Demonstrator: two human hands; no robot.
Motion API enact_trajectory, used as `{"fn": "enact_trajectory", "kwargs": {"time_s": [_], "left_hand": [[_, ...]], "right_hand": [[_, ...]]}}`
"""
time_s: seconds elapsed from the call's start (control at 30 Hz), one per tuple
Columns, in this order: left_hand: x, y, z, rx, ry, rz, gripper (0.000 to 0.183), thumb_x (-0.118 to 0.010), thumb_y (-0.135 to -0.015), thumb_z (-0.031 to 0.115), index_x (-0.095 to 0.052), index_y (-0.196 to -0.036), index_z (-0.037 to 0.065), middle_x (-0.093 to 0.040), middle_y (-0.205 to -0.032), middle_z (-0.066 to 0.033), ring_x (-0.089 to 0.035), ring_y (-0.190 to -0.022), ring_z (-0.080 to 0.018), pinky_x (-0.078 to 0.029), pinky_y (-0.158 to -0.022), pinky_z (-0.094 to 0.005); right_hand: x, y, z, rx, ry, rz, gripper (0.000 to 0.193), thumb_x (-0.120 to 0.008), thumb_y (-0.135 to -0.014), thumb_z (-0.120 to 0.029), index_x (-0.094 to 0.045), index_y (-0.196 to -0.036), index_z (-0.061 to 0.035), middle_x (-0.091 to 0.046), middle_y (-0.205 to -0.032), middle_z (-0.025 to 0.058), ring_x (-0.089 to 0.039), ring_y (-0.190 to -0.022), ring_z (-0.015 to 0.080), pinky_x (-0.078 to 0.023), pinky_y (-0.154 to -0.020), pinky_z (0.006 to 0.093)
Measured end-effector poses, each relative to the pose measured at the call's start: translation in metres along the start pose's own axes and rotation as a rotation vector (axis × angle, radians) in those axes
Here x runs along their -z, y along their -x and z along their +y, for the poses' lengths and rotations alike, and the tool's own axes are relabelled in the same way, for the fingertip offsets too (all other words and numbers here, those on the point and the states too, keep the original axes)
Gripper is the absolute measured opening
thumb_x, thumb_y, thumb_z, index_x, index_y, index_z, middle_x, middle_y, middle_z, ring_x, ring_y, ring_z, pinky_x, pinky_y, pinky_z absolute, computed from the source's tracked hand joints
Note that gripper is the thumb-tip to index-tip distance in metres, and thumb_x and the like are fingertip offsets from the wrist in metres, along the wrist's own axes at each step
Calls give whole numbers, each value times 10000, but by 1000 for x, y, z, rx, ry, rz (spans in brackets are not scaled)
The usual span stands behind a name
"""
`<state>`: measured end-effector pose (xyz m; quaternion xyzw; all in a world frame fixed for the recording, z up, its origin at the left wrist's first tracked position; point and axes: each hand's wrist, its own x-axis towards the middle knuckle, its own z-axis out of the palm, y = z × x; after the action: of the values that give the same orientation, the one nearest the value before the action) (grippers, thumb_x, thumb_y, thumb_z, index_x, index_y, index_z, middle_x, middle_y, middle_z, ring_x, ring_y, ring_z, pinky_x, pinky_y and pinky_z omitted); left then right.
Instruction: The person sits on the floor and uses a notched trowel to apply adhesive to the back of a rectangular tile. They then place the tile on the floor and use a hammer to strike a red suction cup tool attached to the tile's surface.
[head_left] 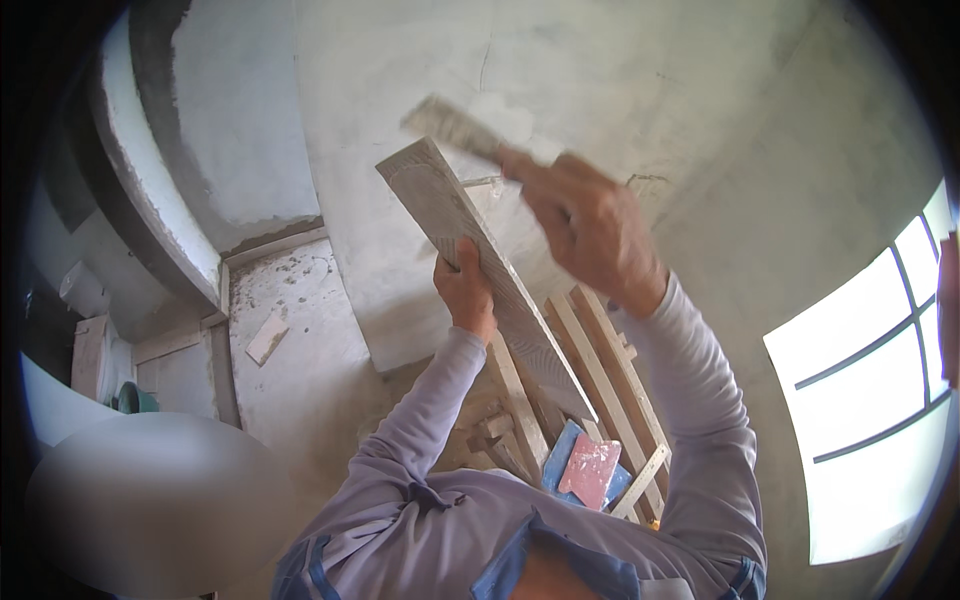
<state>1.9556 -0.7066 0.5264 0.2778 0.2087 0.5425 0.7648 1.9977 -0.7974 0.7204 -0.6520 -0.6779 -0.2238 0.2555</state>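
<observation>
My left hand (467,298) grips the edge of a long, narrow grey-brown board (520,300), its thumb on the face. The board slants from upper left to lower right, and curved, grain-like lines run over its face. My right hand (600,225), smeared by motion, is closed round the handle of a flat tool (452,128) with a broad greyish end. Whether that end is bristle or blade is too blurred to make out. The tool is raised close to the board's upper end, in front of the plastered wall (400,70); whether they touch I cannot tell.
Wooden planks (600,350) stand below the board, with a blue piece (562,445) and a red, white-spotted piece (590,470) beside them. A pale offcut (267,338) lies on a speckled ledge (300,290). A bright barred window (860,400) is at right, a green container (135,398) far left.
</observation>
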Motion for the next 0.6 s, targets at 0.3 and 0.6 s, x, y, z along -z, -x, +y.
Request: {"fn": "enact_trajectory", "kwargs": {"time_s": [0.3, 0.6], "left_hand": [[-5, 20, 23, 43, 23, -62, 331, -634, -865, 305, -582, -978, -2, -598, -901, -22, -532, -786, -109, -435, -714, -284], [-14, -37, 96, 85, 737, -1350, 249, -452, -967, 306, -480, -785, 138, -516, -590, 12, -496, -535, -91, -354, -485, -212]], "right_hand": [[1, 97, 16, -646, -283, -97, 438, -624, -852, -278, -536, -1175, 4, -622, -868, 77, -571, -813, 130, -455, -750, 268], [-8, 162, 9, -917, -638, -296, 537, -628, -821, -433, -600, -1164, -20, -470, -718, -12, -447, -665, 88, -397, -609, 288]]}}
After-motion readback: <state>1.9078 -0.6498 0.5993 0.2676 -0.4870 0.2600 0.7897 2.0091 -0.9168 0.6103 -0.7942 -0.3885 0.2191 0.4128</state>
